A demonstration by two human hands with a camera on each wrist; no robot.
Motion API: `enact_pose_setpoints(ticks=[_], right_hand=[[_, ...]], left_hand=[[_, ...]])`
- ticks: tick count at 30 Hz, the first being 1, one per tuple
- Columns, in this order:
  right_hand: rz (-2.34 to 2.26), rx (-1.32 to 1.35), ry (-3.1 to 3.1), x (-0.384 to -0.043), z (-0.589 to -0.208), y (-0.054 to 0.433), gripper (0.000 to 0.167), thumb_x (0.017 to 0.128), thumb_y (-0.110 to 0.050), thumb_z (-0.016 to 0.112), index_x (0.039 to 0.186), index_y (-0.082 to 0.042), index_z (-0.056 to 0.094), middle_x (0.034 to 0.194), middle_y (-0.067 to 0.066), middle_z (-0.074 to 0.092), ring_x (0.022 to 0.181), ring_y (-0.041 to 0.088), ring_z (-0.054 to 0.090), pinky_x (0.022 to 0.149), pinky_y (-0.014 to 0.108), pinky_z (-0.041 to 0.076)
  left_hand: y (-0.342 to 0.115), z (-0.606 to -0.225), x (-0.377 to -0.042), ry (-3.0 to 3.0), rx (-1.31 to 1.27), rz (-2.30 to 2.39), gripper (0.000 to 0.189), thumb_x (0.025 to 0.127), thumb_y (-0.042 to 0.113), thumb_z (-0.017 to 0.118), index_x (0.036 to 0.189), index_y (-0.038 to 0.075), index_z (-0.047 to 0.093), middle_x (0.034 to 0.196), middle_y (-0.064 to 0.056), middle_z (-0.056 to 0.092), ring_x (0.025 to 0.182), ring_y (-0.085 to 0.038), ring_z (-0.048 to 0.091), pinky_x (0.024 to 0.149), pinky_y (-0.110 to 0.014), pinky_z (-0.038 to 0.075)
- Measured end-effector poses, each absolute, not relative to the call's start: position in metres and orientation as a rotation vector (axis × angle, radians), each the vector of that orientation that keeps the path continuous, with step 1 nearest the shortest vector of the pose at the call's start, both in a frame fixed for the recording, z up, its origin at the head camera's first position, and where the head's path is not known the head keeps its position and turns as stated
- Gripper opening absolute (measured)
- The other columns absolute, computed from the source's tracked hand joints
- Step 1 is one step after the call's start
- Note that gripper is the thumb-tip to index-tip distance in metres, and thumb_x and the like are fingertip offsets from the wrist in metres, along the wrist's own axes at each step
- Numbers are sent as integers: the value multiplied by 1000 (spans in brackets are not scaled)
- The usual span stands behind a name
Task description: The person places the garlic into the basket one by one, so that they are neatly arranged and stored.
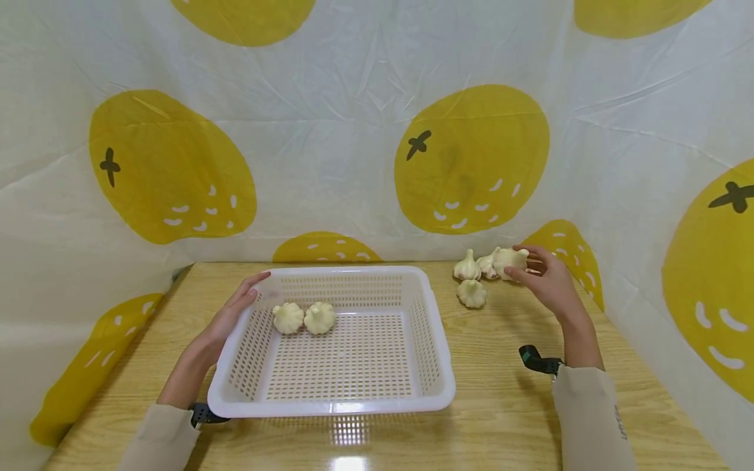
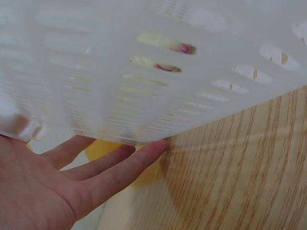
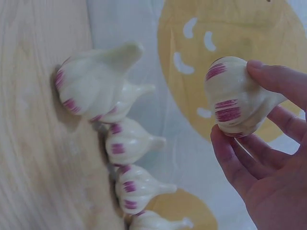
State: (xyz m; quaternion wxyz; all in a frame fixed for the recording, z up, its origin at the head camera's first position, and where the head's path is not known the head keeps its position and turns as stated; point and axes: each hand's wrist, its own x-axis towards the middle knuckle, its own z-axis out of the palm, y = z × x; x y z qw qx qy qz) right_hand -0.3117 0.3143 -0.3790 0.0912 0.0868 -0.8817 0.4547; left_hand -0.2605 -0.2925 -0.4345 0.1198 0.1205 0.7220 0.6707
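Observation:
My right hand [image 1: 552, 282] pinches a garlic bulb [image 3: 232, 98] between thumb and fingertips, above the table's back right. Purple marks show on its pale skin in the right wrist view. Below it, several more garlic bulbs [image 1: 467, 267] stand close together, one of them [image 1: 472, 294] nearer the front. A white plastic basket [image 1: 341, 409] with slotted walls is at the middle left. My left hand [image 1: 226, 320] holds its left side, thumb at the rim and fingers along the outside wall. Inside, two garlic bulbs [image 1: 320, 318] sit side by side toward the back left.
The light wooden table [image 1: 495, 405] ends at the back against a white curtain [image 1: 330, 163] with yellow fruit prints, which also hangs along both sides. A black strap [image 1: 538, 361] is on the right wrist.

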Motion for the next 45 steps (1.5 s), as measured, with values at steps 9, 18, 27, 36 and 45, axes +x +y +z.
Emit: enact_pose_setpoints(ticks=[9, 18, 27, 36, 45], right_hand=[[1334, 341, -2573, -303, -361, 298, 60, 100, -29, 70, 151, -8, 49, 159, 26, 39, 139, 52, 45, 104, 43, 50], [1333, 403, -2553, -292, -347, 277, 58, 99, -29, 72, 149, -10, 52, 157, 25, 44, 133, 52, 52, 80, 4, 45], [1309, 448, -2545, -286, -339, 263, 55, 99, -29, 72, 148, -14, 53, 153, 19, 49, 133, 44, 55, 98, 22, 52], [1322, 506, -2542, -282, -335, 247, 52, 99, -28, 72, 147, -15, 54, 152, 17, 49, 130, 42, 58, 99, 28, 54], [1298, 613, -2493, -279, -332, 229, 48, 99, -22, 72, 143, -14, 57, 147, 13, 55, 119, 23, 62, 90, 8, 48]], left_hand=[[-293, -434, -260, 2110, 358, 1960, 55, 114, 44, 21, 166, 29, 8, 167, -23, 18, 125, -16, 55, 94, -50, 52], [-293, -435, -261, 2108, 367, 1958, 56, 114, 44, 21, 166, 28, 7, 167, -23, 17, 125, -16, 55, 93, -51, 52], [-293, -434, -261, 2086, 372, 1966, 56, 114, 43, 20, 166, 29, 6, 166, -22, 17, 122, -12, 57, 94, -50, 52], [-293, -434, -260, 2085, 357, 1967, 55, 114, 43, 20, 166, 30, 7, 166, -23, 17, 123, -12, 56, 94, -50, 52], [-292, -433, -260, 2088, 343, 1972, 55, 114, 43, 21, 166, 31, 7, 168, -22, 15, 125, -16, 54, 94, -50, 52]])
